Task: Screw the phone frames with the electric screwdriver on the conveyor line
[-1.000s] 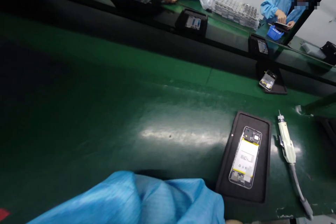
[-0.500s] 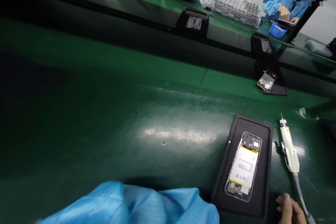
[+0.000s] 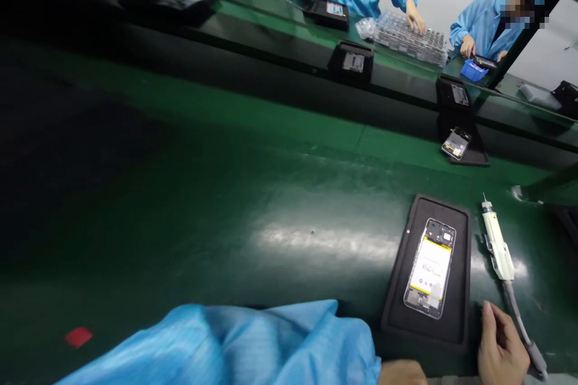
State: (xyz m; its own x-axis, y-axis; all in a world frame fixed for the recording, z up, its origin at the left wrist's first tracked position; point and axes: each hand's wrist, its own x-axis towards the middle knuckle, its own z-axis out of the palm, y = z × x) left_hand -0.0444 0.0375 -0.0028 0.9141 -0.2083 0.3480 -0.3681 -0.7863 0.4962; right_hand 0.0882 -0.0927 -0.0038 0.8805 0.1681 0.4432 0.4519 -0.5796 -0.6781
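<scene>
An opened smartphone [image 3: 430, 269] lies in a black tray [image 3: 463, 289], its white battery with yellow edges and its camera area exposed. Just right of the tray's lower end is my right hand [image 3: 503, 340], loosely curled, with nothing visible in it. An off-white electric screwdriver [image 3: 499, 246] rests beyond that hand, its tip pointing away and its grey cable running toward me. A blue sleeve covers my left arm along the bottom. Only the wrist end of my left hand [image 3: 401, 373] shows below the tray; its fingers are out of sight.
Another phone [image 3: 457, 143] sits askew on a black tray [image 3: 478, 153] farther back. Several trays with phones stand along the raised shelf. Two co-workers in blue sit beyond it, near stacked clear trays [image 3: 406, 42] and a blue bin [image 3: 474, 70]. A red patch [image 3: 78, 337] is at lower left.
My right hand has come further up into view beside the tray, and my left wrist now shows. The view has shifted. A co-worker's hand now reaches over the clear trays.
</scene>
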